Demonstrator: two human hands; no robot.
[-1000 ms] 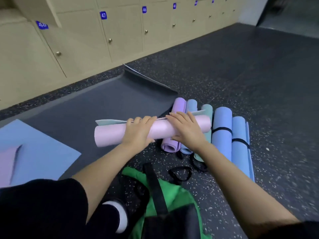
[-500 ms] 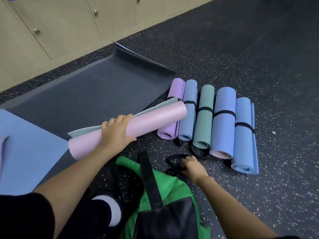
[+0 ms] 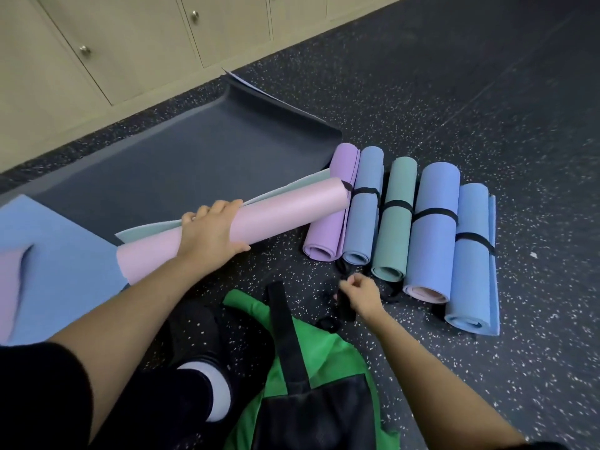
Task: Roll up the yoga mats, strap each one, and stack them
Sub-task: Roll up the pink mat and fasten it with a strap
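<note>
Our left hand (image 3: 211, 232) curls round the middle of the pink rolled mat (image 3: 292, 212). The mat's far end points to 2 o'clock and reaches the purple rolled mat (image 3: 331, 219), the first of five rolled mats lying side by side on the speckled floor (image 3: 487, 92), with black bands showing round them. Our right hand (image 3: 362, 295), at 5 o'clock from the left one, pinches a loose black strap (image 3: 349, 311) with bent fingers, close to the green bag (image 3: 253, 303), and a dark grey mat (image 3: 194, 157) lies flat at 12 o'clock from the pink roll.
</note>
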